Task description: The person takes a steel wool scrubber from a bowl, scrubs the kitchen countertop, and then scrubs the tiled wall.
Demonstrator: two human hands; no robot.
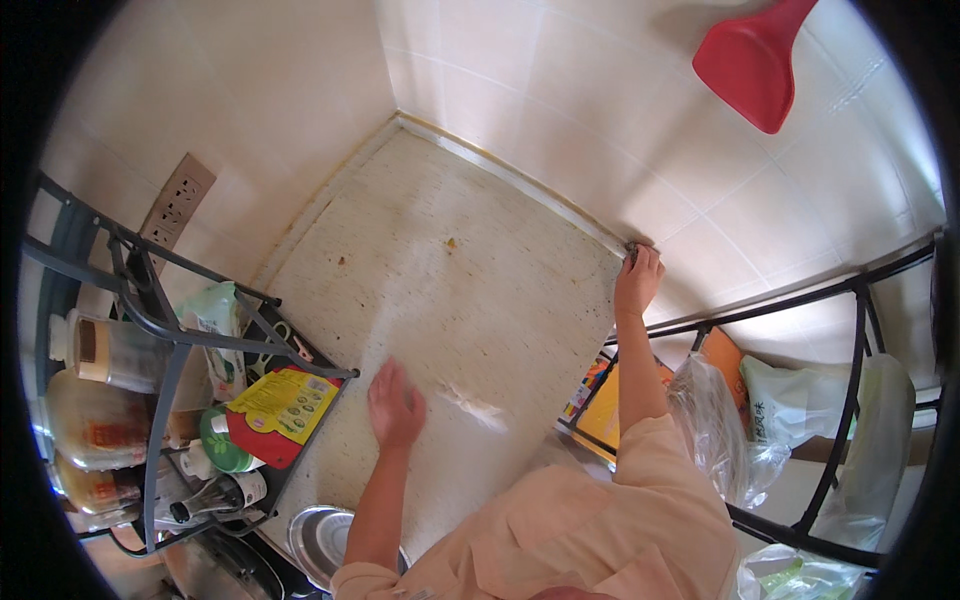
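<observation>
My right hand [640, 281] grips a dark steel-wool scrubber [632, 251], pressed to the wall tiles just above the ledge at the back right of the countertop [465, 300]. Slightly blurred, my left hand [396, 405] is over the front left of the countertop with fingers apart and nothing seen in it. A white crumpled wipe or tissue [476, 409] lies to its right. Small brown stains [451, 243] dot the speckled surface.
A black metal rack [161, 330] at left holds bottles, scissors and a yellow and red packet [289, 412]. Metal bowls [319, 536] stand near my left forearm. At right, another rack [840, 450] holds plastic bags. A red spatula [750, 67] hangs at the wall beside a socket strip's opposite side [177, 202].
</observation>
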